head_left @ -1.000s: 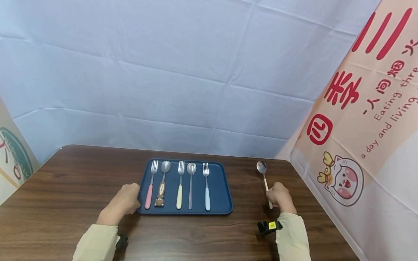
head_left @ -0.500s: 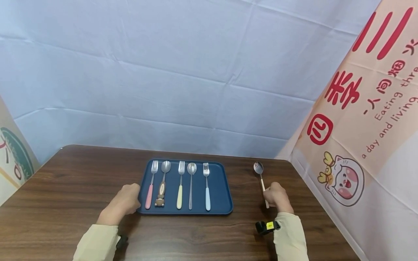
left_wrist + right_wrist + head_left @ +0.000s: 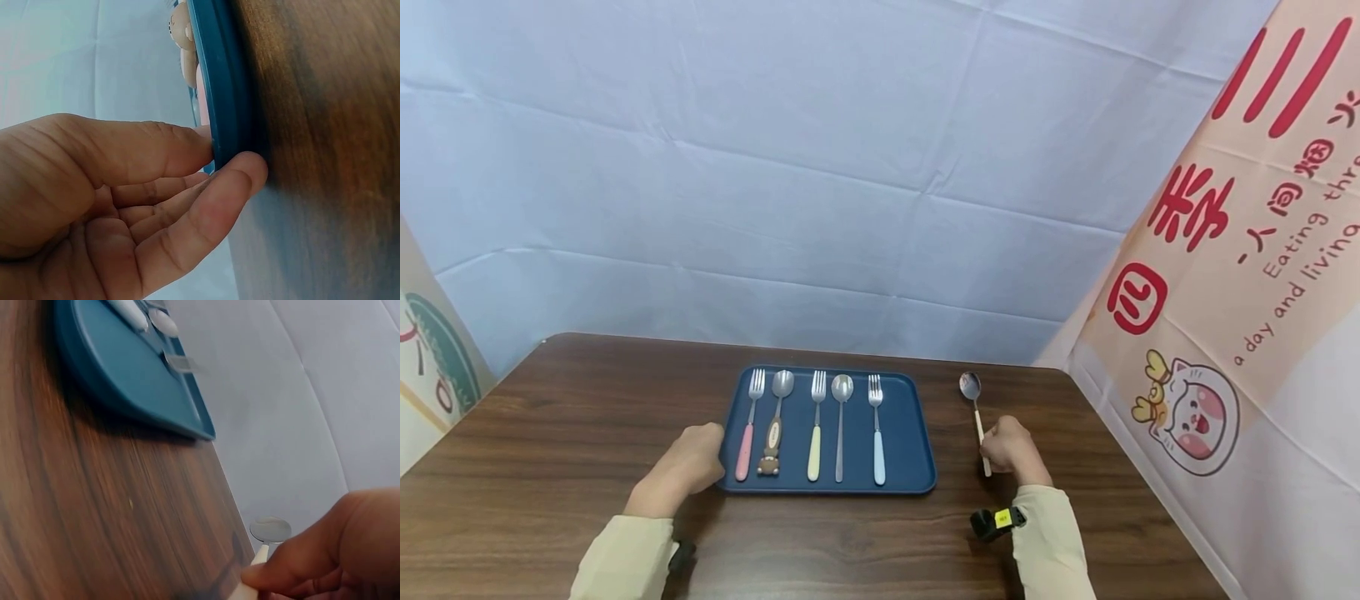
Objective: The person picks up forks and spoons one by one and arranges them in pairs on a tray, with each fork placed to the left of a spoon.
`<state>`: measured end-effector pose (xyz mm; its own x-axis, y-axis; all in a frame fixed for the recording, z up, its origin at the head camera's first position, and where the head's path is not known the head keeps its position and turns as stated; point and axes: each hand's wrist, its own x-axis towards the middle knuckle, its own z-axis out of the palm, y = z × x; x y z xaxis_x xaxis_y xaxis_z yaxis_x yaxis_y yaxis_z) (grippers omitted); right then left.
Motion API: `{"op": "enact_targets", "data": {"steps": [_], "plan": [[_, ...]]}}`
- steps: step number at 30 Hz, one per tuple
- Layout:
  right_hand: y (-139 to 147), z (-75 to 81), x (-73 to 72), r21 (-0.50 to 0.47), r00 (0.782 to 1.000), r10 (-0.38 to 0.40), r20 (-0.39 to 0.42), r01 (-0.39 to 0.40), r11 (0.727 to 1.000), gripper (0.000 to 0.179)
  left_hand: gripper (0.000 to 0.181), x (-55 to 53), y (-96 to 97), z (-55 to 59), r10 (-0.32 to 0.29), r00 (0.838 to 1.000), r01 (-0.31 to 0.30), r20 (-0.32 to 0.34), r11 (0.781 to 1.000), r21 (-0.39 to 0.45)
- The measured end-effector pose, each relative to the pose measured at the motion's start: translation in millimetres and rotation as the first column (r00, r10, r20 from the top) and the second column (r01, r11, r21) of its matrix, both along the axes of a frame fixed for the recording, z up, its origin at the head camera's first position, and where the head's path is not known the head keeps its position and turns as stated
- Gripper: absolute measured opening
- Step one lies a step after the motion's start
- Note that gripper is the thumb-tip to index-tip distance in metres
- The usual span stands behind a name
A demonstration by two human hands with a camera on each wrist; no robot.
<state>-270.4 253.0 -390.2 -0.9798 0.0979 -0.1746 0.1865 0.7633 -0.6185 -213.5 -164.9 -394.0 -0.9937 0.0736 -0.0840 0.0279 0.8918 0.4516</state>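
Observation:
My right hand (image 3: pixel 1009 446) pinches the cream handle of a metal spoon (image 3: pixel 970 385) to the right of the tray, its bowl pointing away from me. In the right wrist view the thumb presses on that handle (image 3: pixel 261 555). At the left end of the blue tray (image 3: pixel 904 433), my left hand (image 3: pixel 691 458) grips the rim between thumb and fingers. Lying side by side on the tray are a pink-handled fork (image 3: pixel 744 450), a brown bear-handled spoon (image 3: pixel 770 454), a yellow-handled fork (image 3: pixel 814 454), a plain metal spoon (image 3: pixel 841 390) and a light-blue-handled fork (image 3: pixel 878 458).
A dark wooden table (image 3: pixel 587 417) carries the tray. Behind it hangs a pale cloth (image 3: pixel 850 208), and a printed cloth (image 3: pixel 1210 333) with red lettering borders the right side. Bare tray surface shows right of the light-blue-handled fork.
My right hand has moved left toward the tray with the spoon in its grip. My left hand has stayed at the tray's left rim.

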Motion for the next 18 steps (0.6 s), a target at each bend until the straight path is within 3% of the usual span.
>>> {"op": "enact_targets", "data": {"steps": [5, 11, 18], "plan": [[-13, -0.9, 0.1, -0.069, 1.0, 0.008, 0.006, -0.007, 0.998, 0.029, 0.019, 0.0, 0.2, -0.9, 0.002, 1.0, -0.002, -0.003, 1.0, 0.002], [-27, -0.8, -1.2, -0.1, 1.0, 0.03, 0.009, -0.029, 0.995, 0.01, 0.02, -0.1, 0.4, -1.3, 0.007, 1.0, -0.007, -0.002, 1.0, 0.007], [-42, -1.4, -1.1, -0.125, 0.998, 0.067, -0.007, -0.067, 0.99, 0.005, 0.021, -0.4, 0.3, -1.3, 0.003, 1.0, -0.003, 0.0, 1.0, 0.006]]}}
